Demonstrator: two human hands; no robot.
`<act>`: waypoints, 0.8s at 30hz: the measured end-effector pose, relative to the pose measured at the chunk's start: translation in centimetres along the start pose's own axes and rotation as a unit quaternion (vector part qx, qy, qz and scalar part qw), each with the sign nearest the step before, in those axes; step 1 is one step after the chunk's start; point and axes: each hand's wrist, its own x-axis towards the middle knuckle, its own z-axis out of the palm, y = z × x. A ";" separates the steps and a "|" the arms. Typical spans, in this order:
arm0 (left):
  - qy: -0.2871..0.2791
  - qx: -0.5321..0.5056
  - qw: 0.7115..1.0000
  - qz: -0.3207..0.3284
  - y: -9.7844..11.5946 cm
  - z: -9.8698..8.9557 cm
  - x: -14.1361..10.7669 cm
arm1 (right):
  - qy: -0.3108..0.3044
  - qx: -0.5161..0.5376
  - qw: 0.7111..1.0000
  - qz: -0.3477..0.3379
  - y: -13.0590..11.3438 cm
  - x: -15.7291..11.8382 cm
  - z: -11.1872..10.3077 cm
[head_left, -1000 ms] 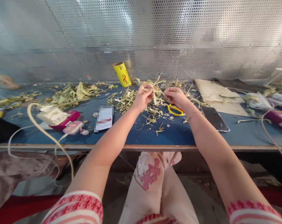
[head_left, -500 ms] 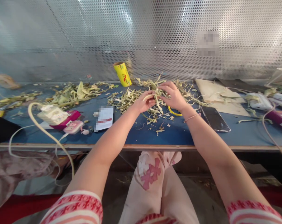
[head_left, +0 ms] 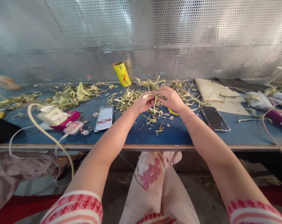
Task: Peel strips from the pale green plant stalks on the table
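Observation:
Both of my hands meet over a heap of pale green, dried plant strips (head_left: 129, 99) on the blue table. My left hand (head_left: 143, 103) is closed, pinching a thin dried plant strip (head_left: 155, 100) that hangs below the fingertips. Close against it, my right hand (head_left: 171, 99) has its fingers bent over the same strip, thumb and fingertips together. The fingers partly hide the strip's upper end. Small scraps (head_left: 160, 129) lie on the table just in front of the hands. Part of a yellow ring (head_left: 173, 112) shows under my right hand.
A yellow cardboard tube (head_left: 122, 74) stands tilted by the perforated metal panel (head_left: 155, 40). Phones lie left (head_left: 104, 119) and right (head_left: 215, 119). A power strip with a cable (head_left: 57, 117) and another plant heap (head_left: 73, 95) are at left; cardboard (head_left: 215, 93) is at right.
My right hand has moved slightly left and down, closing in on my left hand. Its fingers have come together on the strip. The left hand is almost unmoved.

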 end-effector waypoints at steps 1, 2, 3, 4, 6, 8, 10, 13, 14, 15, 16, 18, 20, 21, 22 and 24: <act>0.006 0.002 1.000 0.000 0.0 0.0 0.1 | 0.006 -0.002 1.000 0.009 0.1 0.0 0.0; 0.013 0.005 1.000 0.002 -0.1 0.0 0.2 | 0.015 -0.005 1.000 0.019 0.2 0.0 0.1; 0.022 0.013 1.000 0.010 -0.1 0.1 0.2 | 0.025 -0.011 0.999 0.031 0.3 0.1 0.1; 0.031 0.025 0.999 0.024 -0.1 0.1 0.2 | 0.034 -0.017 0.998 0.043 0.5 0.1 0.1; 0.053 0.059 0.994 0.074 -0.1 0.2 0.2 | 0.053 -0.033 0.996 0.067 0.8 0.1 0.2; 0.075 0.106 0.983 0.132 -0.2 0.2 0.1 | 0.067 -0.044 0.993 0.089 1.0 0.1 0.3; 0.082 0.150 0.970 0.172 -0.4 0.1 0.1 | 0.081 -0.046 0.990 0.108 1.2 0.1 0.4; 0.065 0.174 0.964 0.192 -0.6 -0.1 0.3 | 0.092 -0.032 0.988 0.123 1.4 0.2 0.6; 0.058 0.170 0.965 0.192 -0.7 -0.2 0.3 | 0.091 -0.028 0.988 0.122 1.4 0.2 0.6; 0.053 0.166 0.966 0.189 -0.6 -0.2 0.3 | 0.086 -0.025 0.989 0.120 1.3 0.2 0.6; 0.050 0.161 0.968 0.185 -0.6 -0.2 0.3 | 0.080 -0.024 0.990 0.116 1.3 0.2 0.5; 0.046 0.152 0.972 0.174 -0.5 -0.1 0.3 | 0.070 -0.020 0.991 0.108 1.2 0.2 0.4; 0.035 0.140 0.975 0.169 -0.3 0.1 0.2 | 0.063 -0.010 0.993 0.101 1.1 0.2 0.4; 0.028 0.134 0.976 0.167 -0.2 0.1 0.1 | 0.061 -0.002 0.993 0.099 1.1 0.2 0.4; 0.022 0.129 0.978 0.164 -0.1 0.2 0.1 | 0.059 0.006 0.993 0.098 1.1 0.2 0.4; 0.012 0.129 0.979 0.158 -0.1 0.4 0.0 | 0.050 0.021 0.993 0.101 1.2 0.2 0.5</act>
